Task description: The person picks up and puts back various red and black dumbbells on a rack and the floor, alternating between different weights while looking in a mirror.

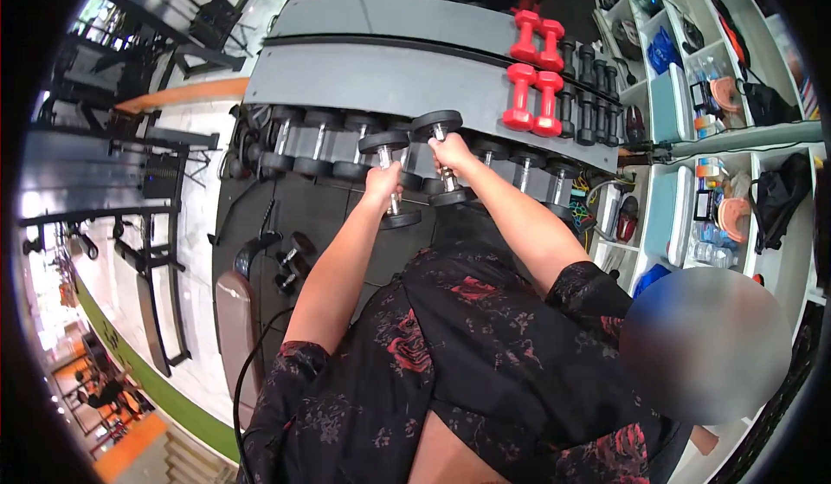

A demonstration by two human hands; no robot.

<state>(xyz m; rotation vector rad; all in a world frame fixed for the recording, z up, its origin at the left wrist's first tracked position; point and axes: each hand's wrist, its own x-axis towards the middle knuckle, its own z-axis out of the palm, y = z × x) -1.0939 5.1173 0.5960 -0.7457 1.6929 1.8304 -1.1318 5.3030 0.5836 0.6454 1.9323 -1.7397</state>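
My left hand (382, 184) is wrapped round the handle of a dumbbell (401, 219) with round black ends and a chrome bar. Close beside it, my right hand (451, 152) grips a second dumbbell (436, 122) of the same kind, held slightly farther forward. Both dumbbells point away from my body, in front of the grey rack (363, 73). Behind and to either side of my hands, a row of similar dumbbells (319, 142) rests on the rack's lower tier, partly covered by the two I hold.
Red dumbbells (519, 97) and small black ones (589, 112) stand at the rack's right end. White shelving (684, 172) with bags and bottles runs along the right. A padded bench (235, 328) and loose dumbbells (293, 263) are on the left. A person with a blurred head (705, 345) is close on my right.
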